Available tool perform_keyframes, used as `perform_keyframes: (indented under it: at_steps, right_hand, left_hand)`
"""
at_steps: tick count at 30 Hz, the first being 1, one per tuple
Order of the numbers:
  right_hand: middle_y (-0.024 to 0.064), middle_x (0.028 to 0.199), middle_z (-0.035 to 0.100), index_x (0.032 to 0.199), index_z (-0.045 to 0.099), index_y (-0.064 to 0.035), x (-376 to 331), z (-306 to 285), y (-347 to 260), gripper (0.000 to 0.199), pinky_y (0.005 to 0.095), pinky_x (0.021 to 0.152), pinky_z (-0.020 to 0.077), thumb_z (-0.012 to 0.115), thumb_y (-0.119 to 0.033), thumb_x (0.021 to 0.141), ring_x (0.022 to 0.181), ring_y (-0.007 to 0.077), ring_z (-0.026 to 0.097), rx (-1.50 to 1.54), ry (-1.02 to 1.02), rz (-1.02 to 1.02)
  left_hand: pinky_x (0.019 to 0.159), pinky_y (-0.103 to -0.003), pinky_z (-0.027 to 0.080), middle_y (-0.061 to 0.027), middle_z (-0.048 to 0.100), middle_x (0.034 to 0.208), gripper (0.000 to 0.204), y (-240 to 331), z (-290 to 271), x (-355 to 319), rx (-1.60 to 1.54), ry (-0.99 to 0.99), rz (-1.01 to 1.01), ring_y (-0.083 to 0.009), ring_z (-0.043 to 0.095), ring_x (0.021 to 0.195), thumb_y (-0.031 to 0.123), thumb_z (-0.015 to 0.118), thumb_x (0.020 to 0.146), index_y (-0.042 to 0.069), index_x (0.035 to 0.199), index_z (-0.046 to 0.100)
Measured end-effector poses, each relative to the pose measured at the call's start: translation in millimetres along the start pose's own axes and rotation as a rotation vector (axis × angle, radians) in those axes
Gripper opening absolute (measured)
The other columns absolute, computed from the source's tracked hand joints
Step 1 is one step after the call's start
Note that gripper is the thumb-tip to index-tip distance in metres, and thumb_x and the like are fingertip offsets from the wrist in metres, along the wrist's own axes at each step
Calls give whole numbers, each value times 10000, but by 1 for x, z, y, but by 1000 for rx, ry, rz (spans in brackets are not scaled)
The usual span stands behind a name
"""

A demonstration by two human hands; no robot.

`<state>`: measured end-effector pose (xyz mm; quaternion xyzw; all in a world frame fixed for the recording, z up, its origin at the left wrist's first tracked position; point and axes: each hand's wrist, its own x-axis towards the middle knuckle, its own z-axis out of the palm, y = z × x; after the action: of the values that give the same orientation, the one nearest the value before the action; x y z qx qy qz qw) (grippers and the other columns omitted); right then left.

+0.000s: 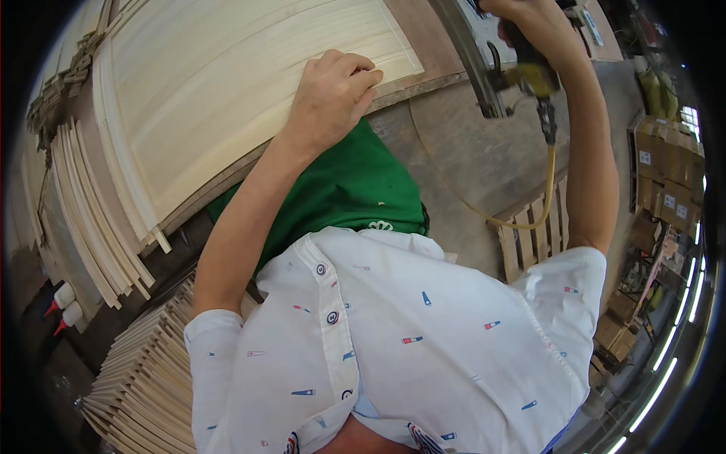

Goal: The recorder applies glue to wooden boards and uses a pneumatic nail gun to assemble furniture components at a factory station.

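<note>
white shirt fabric (423,333) with small coloured marks filled the lower part of the view, closest to the lens, with a green garment (355,189) above it. from there both bare forearms reached up toward the bench.

left hand (333,94) lay knuckles-up on the pale wood panel (227,83), fingers curled loosely and pressing flat near the panel's right edge; it gripped nothing, only held the sheet down. right hand (529,26) was closed tight round the handle of a pneumatic nail gun (522,76), whose dark body hung just right of the panel's corner, a yellow air hose (541,197) looping down from it toward a slatted pallet (533,238).

the panel sat on a brown board at the bench top, made of thin light strips side by side. it looked light and fairly stiff across its width but likely to flex and split along the grain, so it probably wanted a flat palm near the edge, not a pinch at a corner.

loose thin slats (98,219) fanned out at the left, more stacked below (144,363), and two white glue bottles with red tips (64,306) stood beside them.
</note>
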<state>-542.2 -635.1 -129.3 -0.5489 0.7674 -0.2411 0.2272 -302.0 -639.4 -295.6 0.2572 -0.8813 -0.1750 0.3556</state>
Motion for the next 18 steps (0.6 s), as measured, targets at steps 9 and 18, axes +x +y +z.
perform_keyframes:
  at_steps: [9, 18]
  right_hand:
    - [65, 567, 556, 799, 574, 64, -65, 6, 7, 240, 272, 451, 412, 653, -161, 769, 471, 116, 540, 27, -258, -41]
    - [35, 591, 546, 848, 552, 37, -76, 10, -1, 243, 238, 447, 400, 657, -176, 801, 490, 83, 513, 10, -294, -28]
  left_hand:
    - [843, -369, 440, -28, 648, 992, 172, -4, -4, -4, 9, -22, -22, -232, 570, 948, 88, 670, 774, 74, 944, 691]
    - [850, -371, 436, -27, 644, 1005, 180, -2, -2, -2, 1, -25, -17, -232, 567, 958, 94, 682, 770, 77, 948, 692]
